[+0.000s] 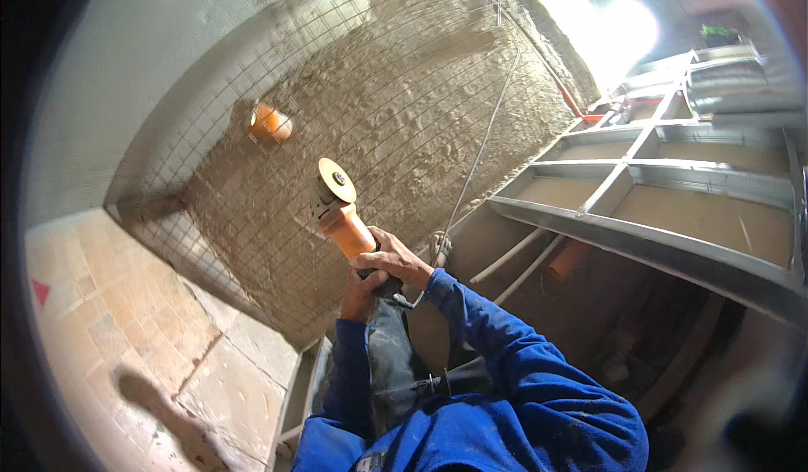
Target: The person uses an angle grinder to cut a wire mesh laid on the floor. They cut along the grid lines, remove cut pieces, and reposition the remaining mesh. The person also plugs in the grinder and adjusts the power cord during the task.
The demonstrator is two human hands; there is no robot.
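Both of my hands are closed on an orange angle grinder [348, 233], held out in front of my body. My right hand [394, 257] wraps round the rear of its orange body. My left hand [359, 296] grips the dark back end, just below the right one; its fingers are partly hidden. At the tool's far end is a pale yellow cutting disc [329, 177] with a dark nut at its centre. Whether the disc is spinning I cannot tell. Beyond the grinder lies a wire mesh [396, 148] over rough, brown-grey ground, and the disc appears apart from it.
An orange pipe stub [271, 123] pokes up through the mesh at the far left. A thin cable [481, 156] crosses the ground to my right. On the right stands a metal frame [623, 187], with pale pipes [509, 256] under it. Stone-coloured tiles [126, 308] lie at left.
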